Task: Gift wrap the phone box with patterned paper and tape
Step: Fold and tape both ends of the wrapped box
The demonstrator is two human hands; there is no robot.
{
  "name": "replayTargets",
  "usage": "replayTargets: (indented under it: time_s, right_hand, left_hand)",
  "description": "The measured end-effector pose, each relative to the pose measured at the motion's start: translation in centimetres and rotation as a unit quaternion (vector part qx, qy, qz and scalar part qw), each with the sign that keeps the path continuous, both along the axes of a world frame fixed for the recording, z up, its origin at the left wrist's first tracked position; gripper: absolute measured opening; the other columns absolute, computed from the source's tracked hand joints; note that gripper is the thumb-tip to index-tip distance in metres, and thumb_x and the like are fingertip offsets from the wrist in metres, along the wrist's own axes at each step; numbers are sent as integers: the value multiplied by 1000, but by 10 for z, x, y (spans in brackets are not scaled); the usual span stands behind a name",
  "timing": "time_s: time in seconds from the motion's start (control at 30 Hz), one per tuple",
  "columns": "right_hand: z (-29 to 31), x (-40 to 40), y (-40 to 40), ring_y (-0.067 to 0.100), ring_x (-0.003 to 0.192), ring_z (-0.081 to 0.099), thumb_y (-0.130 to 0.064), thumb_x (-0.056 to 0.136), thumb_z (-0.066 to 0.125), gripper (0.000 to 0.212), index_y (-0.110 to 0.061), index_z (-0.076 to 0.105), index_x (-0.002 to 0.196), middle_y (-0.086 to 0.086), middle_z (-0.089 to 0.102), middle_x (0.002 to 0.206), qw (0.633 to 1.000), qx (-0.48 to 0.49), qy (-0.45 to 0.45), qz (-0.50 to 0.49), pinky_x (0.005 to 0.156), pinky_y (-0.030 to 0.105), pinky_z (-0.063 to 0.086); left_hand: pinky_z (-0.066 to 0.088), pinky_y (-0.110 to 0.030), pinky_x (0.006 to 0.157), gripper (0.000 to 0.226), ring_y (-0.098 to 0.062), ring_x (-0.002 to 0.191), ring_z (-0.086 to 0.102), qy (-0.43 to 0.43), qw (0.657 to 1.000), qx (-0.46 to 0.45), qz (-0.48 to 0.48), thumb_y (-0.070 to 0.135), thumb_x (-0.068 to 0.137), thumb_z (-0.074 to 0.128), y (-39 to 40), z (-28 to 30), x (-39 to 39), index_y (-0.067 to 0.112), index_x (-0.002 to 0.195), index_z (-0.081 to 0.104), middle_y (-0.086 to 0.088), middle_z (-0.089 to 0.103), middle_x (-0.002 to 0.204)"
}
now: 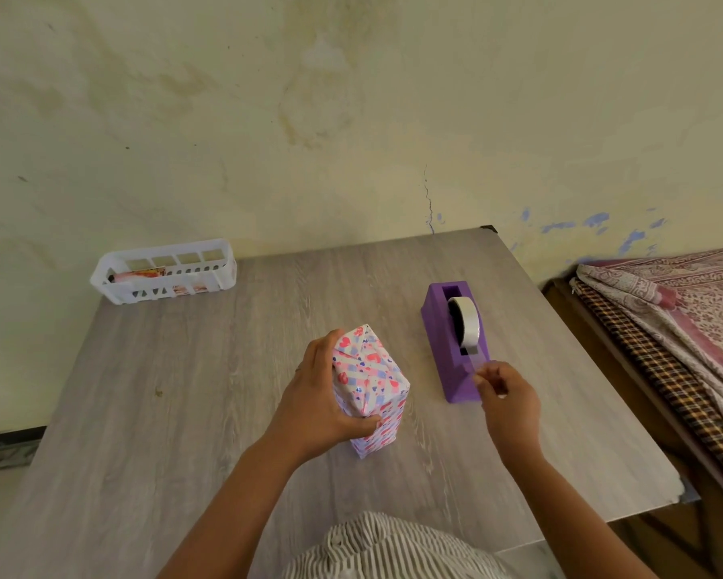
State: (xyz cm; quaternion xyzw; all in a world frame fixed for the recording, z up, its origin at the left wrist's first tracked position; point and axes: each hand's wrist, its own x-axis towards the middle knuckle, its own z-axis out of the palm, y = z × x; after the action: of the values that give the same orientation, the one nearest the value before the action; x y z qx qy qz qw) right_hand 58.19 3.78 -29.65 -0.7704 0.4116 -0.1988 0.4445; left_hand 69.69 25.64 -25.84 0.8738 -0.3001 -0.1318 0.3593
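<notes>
My left hand (318, 394) grips the wrapped box (372, 390), upright on end, its heart-patterned paper folded over the top. My right hand (505, 394) pinches the tape strip (476, 363) at the purple dispenser (447, 344).

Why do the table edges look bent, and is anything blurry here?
Head view: the wide-angle lens bows the table edges; light is soft and even, shadows faint; the wrapped box and tape dispenser are fairly sharp; the striped clothing at the bottom is soft.
</notes>
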Motion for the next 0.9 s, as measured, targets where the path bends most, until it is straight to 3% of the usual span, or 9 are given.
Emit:
replayTargets:
  time_s: [0.1,0.2,0.3,0.43,0.6,0.73,0.8,0.9]
  right_hand:
    - [38,16,18,7,80,59,-9,89,62,38,-27,54,121,-4,65,82,997,-5,-27,73,66,7,41]
    - [74,33,37,5,73,61,-11,86,66,59,-21,40,138,4,69,82,984,60,-38,163,63,2,42]
    - [98,47,58,9,76,66,-12,85,67,55,-19,42,133,7,71,82,965,124,-44,228,67,10,48]
    - [107,64,71,22,86,68,-13,82,71,52,-19,43,127,13,72,85,958,116,12,261,83,32,52]
    - [104,74,72,11,83,65,-15,80,71,49,-20,46,122,5,73,85,962,81,61,254,71,18,47]
    - [102,75,70,16,83,64,-15,79,70,44,-20,49,117,4,68,83,965,18,87,248,80,32,53]
    - [101,74,69,16,82,63,-17,78,70,42,-21,51,115,0,64,81,963,-11,103,248,79,33,54]
    - [101,73,65,15,87,61,-24,76,71,42,-22,51,114,-3,62,90,961,-25,130,244,80,31,54]
  left_hand:
    - [38,-35,106,113,-11,129,36,-3,1000,-1,2,48,57,84,-1,1,-3,26,142,13,8,27,145]
    - [36,-34,107,120,-11,132,33,-5,1000,-5,15,49,55,85,-2,1,-5,27,144,8,8,24,148]
    - [37,-31,104,128,-12,131,34,-14,999,-15,29,50,52,85,-3,1,-9,32,145,-1,7,24,149]
    - [38,-28,103,126,-13,130,39,-30,999,-31,32,51,50,85,-8,4,-17,48,135,-9,5,30,148]
    - [29,-23,105,119,-14,132,37,-46,998,-21,27,52,52,84,-18,3,-22,50,131,-6,2,29,149]
    - [28,-26,108,117,-14,133,36,-61,998,-14,13,55,55,81,-25,5,-26,48,132,-6,3,28,149]
    - [30,-27,107,121,-13,132,37,-84,996,-1,4,56,56,79,-27,8,-30,49,129,-17,4,28,148]
    - [32,-26,105,123,-11,128,40,-115,993,5,-7,57,56,78,-27,11,-35,45,134,-17,6,30,146]
